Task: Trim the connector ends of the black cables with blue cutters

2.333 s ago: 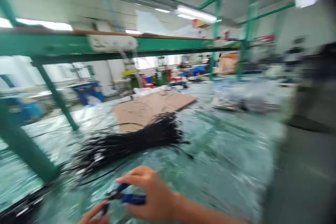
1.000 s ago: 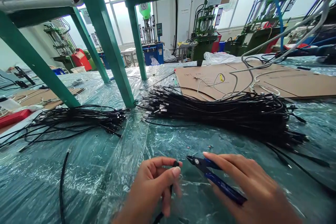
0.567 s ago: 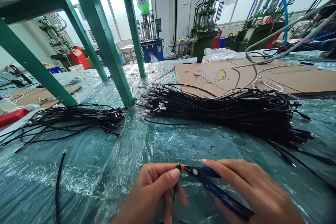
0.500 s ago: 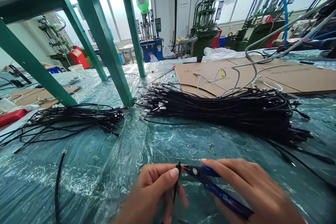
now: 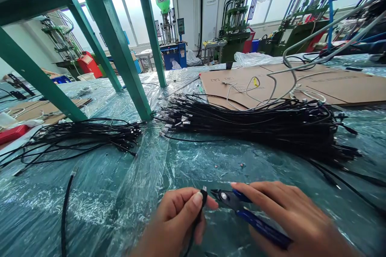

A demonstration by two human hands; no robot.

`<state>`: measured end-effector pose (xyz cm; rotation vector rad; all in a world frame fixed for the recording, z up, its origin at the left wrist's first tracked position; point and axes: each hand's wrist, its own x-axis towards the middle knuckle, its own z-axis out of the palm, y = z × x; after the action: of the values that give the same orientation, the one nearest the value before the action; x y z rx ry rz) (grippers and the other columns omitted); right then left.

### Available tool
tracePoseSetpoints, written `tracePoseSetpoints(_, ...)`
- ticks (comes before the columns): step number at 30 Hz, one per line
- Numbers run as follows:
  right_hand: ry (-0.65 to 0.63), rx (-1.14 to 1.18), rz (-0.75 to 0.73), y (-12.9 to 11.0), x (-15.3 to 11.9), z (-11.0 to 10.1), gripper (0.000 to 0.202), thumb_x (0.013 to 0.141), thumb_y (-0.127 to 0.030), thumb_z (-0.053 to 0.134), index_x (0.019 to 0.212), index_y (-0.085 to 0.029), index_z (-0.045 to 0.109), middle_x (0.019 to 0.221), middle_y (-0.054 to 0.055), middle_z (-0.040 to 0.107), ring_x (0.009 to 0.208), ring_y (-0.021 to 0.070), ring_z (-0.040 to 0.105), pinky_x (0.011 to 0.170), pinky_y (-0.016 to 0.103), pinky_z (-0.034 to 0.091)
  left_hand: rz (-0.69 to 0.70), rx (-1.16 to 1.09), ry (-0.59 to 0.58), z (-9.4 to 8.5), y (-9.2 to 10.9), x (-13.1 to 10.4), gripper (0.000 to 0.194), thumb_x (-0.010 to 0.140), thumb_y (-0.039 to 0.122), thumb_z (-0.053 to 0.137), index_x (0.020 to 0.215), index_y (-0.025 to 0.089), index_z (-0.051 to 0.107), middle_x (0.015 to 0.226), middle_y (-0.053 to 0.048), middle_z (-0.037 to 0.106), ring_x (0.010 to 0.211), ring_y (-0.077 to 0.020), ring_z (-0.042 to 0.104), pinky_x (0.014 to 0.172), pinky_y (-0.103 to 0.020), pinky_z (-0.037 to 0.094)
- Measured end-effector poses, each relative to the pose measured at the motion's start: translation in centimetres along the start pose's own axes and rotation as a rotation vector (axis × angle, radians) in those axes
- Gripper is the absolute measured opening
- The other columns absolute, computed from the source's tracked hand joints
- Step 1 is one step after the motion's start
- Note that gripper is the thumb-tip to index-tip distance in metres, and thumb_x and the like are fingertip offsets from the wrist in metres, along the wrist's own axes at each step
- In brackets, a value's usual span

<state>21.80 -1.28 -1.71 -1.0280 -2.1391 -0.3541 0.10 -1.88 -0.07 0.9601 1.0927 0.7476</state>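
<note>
My left hand (image 5: 181, 217) pinches a black cable (image 5: 203, 198) between thumb and fingers, close to its end, where a small metal connector tip points up. To its right, my right hand (image 5: 289, 217) holds blue-handled cutting pliers (image 5: 256, 223). The pliers' dark jaws are slightly parted and point left at the connector, with a small gap between them. Behind the hands lies a large bundle of black cables (image 5: 256, 126) with metal ends at its left. A smaller cable bundle (image 5: 90, 134) is at the left, and a single cable (image 5: 66, 213) lies at the lower left.
Clear plastic film covers the green table (image 5: 105, 196). Green metal posts (image 5: 120, 48) rise at the left. Flat cardboard (image 5: 301, 82) with loose grey cables lies behind the large bundle. Machines (image 5: 237, 20), windows and a red box (image 5: 89, 64) stand in the background.
My left hand has turned the cable end, so its metal tip now shows and sits apart from the pliers' jaws. My right hand with the pliers has hardly moved.
</note>
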Motion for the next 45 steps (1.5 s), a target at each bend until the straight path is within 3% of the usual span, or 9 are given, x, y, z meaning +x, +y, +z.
tracePoseSetpoints(12,-0.045,0.04,0.004,0.11,-0.35,0.08,0.032,0.079,-0.018,0.054,0.109,-0.025,0.063,0.086,0.002,0.07,0.072,0.016,0.067,0.063,0.028,0.054,-0.03,0.062,0.022,0.16,0.26,-0.17,0.06,0.074,0.068,0.06,0.088,0.01,0.072,0.043,0.006,0.043,0.039,-0.0069,0.024,0.043,-0.024,0.014)
tracePoseSetpoints(20,-0.027,0.08,0.01,0.05,-0.21,0.31,0.033,0.077,-0.017,0.054,0.106,-0.026,0.065,0.084,0.002,0.071,0.07,0.0159,0.067,0.062,0.028,0.053,-0.021,0.09,0.027,0.45,0.63,-0.28,0.057,0.068,0.073,0.06,0.052,0.019,0.051,0.042,0.004,0.043,0.04,-0.0077,0.026,0.043,-0.024,0.016)
tracePoseSetpoints(22,-0.028,0.078,0.011,-0.02,-0.2,0.3,0.033,0.076,-0.016,0.054,0.106,-0.025,0.065,0.084,0.001,0.071,0.07,0.0153,0.067,0.063,0.027,0.054,-0.021,0.1,0.03,0.41,0.53,-0.25,0.058,0.068,0.074,0.059,0.054,0.018,0.053,0.042,0.004,0.042,0.039,-0.0075,0.025,0.043,-0.024,0.016)
tracePoseSetpoints(28,-0.027,0.074,0.008,-0.11,0.1,0.2,0.033,0.075,-0.014,0.052,0.104,-0.024,0.065,0.082,0.001,0.07,0.068,0.0146,0.067,0.06,0.025,0.054,0.002,0.141,0.035,0.36,0.47,-0.18,0.065,0.072,0.073,0.057,0.084,0.01,0.072,0.044,0.004,0.043,0.042,-0.0083,0.029,0.046,-0.023,0.02)
tracePoseSetpoints(34,-0.064,0.1,0.0,0.08,-0.12,0.1,0.035,0.075,-0.013,0.054,0.107,-0.025,0.064,0.082,0.001,0.07,0.069,0.014,0.067,0.06,0.024,0.054,0.022,0.202,0.055,0.47,0.86,-0.45,0.063,0.072,0.074,0.055,0.071,0.013,0.07,0.046,0.004,0.043,0.046,-0.0098,0.034,0.05,-0.024,0.025)
tracePoseSetpoints(42,-0.028,0.072,-0.034,0.15,-0.22,0.34,0.031,0.08,-0.012,0.05,0.105,-0.023,0.064,0.079,0.0,0.07,0.066,0.0126,0.066,0.059,0.022,0.053,0.01,0.172,0.052,0.54,0.99,-0.22,0.062,0.068,0.076,0.057,0.046,0.019,0.048,0.042,0.005,0.038,0.044,-0.0083,0.029,0.049,-0.024,0.024)
tracePoseSetpoints(45,-0.029,0.054,-0.016,0.19,-0.46,0.42,0.03,0.083,-0.015,0.051,0.109,-0.024,0.063,0.082,0.0,0.07,0.069,0.0132,0.066,0.061,0.024,0.054,0.016,0.166,0.057,0.49,0.75,-0.05,0.061,0.069,0.075,0.057,0.059,0.015,0.064,0.042,0.005,0.039,0.043,-0.0087,0.03,0.048,-0.024,0.024)
